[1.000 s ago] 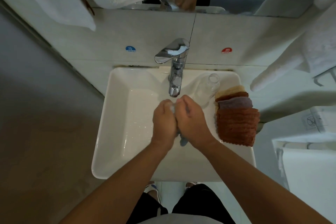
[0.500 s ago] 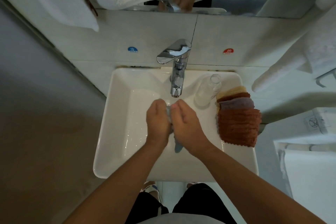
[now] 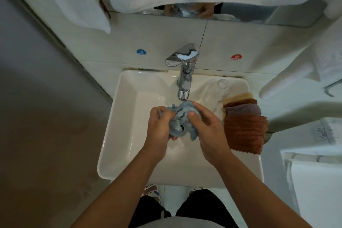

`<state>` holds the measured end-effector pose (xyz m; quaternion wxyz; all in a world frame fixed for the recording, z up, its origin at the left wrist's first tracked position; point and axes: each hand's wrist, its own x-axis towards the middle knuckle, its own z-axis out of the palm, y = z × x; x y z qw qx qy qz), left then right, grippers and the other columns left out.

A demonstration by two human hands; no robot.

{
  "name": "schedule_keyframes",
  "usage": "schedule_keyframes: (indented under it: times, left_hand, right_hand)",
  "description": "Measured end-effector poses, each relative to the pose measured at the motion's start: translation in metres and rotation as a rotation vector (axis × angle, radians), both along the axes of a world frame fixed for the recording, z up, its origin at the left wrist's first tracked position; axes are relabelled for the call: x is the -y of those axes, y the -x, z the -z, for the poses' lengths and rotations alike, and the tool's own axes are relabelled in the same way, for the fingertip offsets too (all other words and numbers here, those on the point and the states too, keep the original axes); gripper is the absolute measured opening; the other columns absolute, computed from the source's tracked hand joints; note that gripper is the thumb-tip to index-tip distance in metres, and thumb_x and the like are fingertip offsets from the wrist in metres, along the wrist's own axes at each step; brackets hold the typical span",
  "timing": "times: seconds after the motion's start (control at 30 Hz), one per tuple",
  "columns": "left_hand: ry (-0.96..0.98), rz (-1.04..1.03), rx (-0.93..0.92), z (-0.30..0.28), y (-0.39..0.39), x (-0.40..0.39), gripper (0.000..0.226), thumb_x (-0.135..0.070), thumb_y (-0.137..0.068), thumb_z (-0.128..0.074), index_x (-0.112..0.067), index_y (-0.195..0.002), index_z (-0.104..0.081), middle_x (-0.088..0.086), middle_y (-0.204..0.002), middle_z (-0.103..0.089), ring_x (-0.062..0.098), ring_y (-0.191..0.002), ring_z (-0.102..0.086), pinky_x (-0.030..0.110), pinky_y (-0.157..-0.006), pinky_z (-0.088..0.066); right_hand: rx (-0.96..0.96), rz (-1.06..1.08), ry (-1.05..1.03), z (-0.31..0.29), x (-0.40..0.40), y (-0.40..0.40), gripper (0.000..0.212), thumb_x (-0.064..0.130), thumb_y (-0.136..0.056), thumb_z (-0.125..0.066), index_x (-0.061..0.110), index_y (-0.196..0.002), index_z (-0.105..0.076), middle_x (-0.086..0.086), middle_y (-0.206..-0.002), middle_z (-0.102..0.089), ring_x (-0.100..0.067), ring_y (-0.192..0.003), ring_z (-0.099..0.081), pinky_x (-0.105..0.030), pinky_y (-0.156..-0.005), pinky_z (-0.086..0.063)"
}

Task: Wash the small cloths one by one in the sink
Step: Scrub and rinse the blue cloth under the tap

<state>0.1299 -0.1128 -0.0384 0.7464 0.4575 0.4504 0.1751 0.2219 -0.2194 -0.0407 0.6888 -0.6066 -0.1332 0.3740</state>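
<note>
Our left hand (image 3: 159,126) and right hand (image 3: 205,127) both clutch the bunched grey-blue small cloth (image 3: 182,114) under the chrome tap (image 3: 185,79), over the white rectangular sink (image 3: 118,135). Our right elbow could brush the stacked brown cloths (image 3: 244,131) on the rim at three o'clock, dropping them in unwashed.

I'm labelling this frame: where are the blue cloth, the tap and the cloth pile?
blue cloth (image 3: 182,112): head view, bunched top.
tap (image 3: 185,87): head view, spout.
cloth pile (image 3: 244,131): head view, brown top cloth.
</note>
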Motion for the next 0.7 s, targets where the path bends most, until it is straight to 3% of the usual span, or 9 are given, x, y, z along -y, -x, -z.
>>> schedule_keyframes:
  times: [0.13,0.27,0.33,0.43,0.53,0.6,0.7]
  left_hand:
    - [-0.056,-0.036,0.015,0.001,-0.001,0.001,0.024,-0.005,-0.094,-0.064,-0.008,-0.117,-0.059,0.009,-0.101,-0.071,0.015,-0.081,-0.071,0.024,-0.062,-0.055]
    - [0.001,-0.012,0.141,0.003,0.005,-0.002,0.033,-0.004,-0.083,-0.069,0.008,-0.114,-0.065,0.015,-0.096,-0.071,0.023,-0.085,-0.067,0.027,-0.067,-0.057]
    - [-0.085,0.065,0.11,0.004,0.008,0.006,0.034,-0.014,-0.08,-0.065,-0.003,-0.112,-0.068,0.005,-0.089,-0.072,0.015,-0.078,-0.065,0.023,-0.061,-0.053]
    - [-0.205,0.1,0.076,0.004,0.005,0.014,0.012,-0.027,-0.102,-0.052,-0.016,-0.103,-0.057,-0.011,-0.079,-0.068,0.001,-0.069,-0.064,0.016,-0.057,-0.049]
    - [-0.319,0.036,-0.03,0.003,-0.004,0.019,0.021,-0.033,-0.109,-0.043,-0.024,-0.094,-0.055,-0.011,-0.078,-0.065,0.004,-0.072,-0.064,0.022,-0.061,-0.049]
    - [-0.364,0.062,0.0,0.003,-0.006,0.031,0.026,-0.036,-0.107,-0.044,-0.03,-0.083,-0.052,-0.009,-0.071,-0.059,0.008,-0.065,-0.059,0.024,-0.056,-0.045]
    - [-0.403,0.119,0.002,0.0,-0.006,0.039,0.026,-0.038,-0.096,-0.043,-0.027,-0.074,-0.048,-0.008,-0.063,-0.052,0.009,-0.059,-0.05,0.027,-0.054,-0.043]
  right_hand:
    - [0.149,0.028,0.109,-0.004,-0.002,0.001,0.025,0.019,-0.1,-0.063,0.028,-0.124,-0.065,-0.001,-0.11,-0.073,-0.014,-0.089,-0.071,-0.023,-0.064,-0.055]
    - [0.252,-0.015,0.135,-0.006,0.001,-0.005,0.029,0.013,-0.089,-0.077,0.024,-0.114,-0.066,0.002,-0.105,-0.074,-0.018,-0.094,-0.073,-0.028,-0.074,-0.06]
    - [0.319,-0.02,0.156,-0.008,0.0,-0.008,0.025,0.006,-0.087,-0.076,0.019,-0.107,-0.071,0.005,-0.098,-0.075,-0.015,-0.09,-0.073,-0.026,-0.074,-0.06]
    - [0.386,-0.056,0.168,-0.008,-0.001,-0.002,0.021,0.0,-0.088,-0.068,0.016,-0.102,-0.07,0.003,-0.089,-0.072,-0.014,-0.08,-0.07,-0.025,-0.068,-0.056]
    - [0.261,-0.103,0.053,-0.01,-0.006,0.011,0.013,0.013,-0.091,-0.056,0.008,-0.101,-0.062,-0.008,-0.089,-0.067,-0.021,-0.078,-0.065,-0.032,-0.066,-0.056]
    - [0.141,0.033,0.053,-0.011,-0.014,0.011,0.011,0.017,-0.098,-0.053,0.011,-0.094,-0.061,-0.002,-0.081,-0.064,-0.012,-0.073,-0.063,-0.027,-0.063,-0.052]
    - [0.348,0.147,0.142,-0.008,-0.025,0.012,0.021,0.007,-0.102,-0.046,0.014,-0.082,-0.05,0.011,-0.067,-0.05,-0.001,-0.06,-0.048,-0.019,-0.057,-0.043]
